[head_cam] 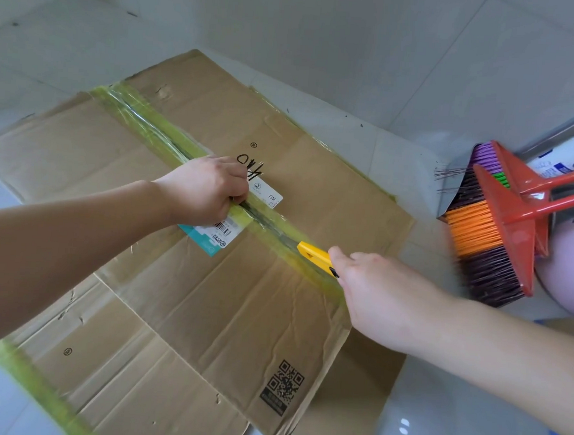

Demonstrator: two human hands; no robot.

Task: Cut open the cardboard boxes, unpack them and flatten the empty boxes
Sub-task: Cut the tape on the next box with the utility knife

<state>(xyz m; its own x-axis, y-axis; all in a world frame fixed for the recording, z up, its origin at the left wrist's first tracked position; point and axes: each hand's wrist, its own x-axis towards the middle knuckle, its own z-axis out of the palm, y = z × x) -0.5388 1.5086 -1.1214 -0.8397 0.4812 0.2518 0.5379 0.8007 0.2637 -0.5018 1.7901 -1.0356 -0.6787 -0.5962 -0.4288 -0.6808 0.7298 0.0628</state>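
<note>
Flattened cardboard box lies on the pale tile floor, already opened out, flaps spread. A strip of yellow-green tape runs diagonally along the centre seam, from far left toward near right.

Left hand sits on the seam mid-box, fingers curled down and pinching at the tape edge, partly covering a white shipping label with a barcode and teal corner. A second white label piece lies just past the knuckles, next to black marker writing.

Right hand grips a yellow box cutter, tip laid on the tape line near the right edge of the box. Blade itself too small to see.

QR code printed on the near panel. More tape along the near-left edge.

Right of the box: a red-handled broom with orange and dark purple bristles, lying against other clutter.
</note>
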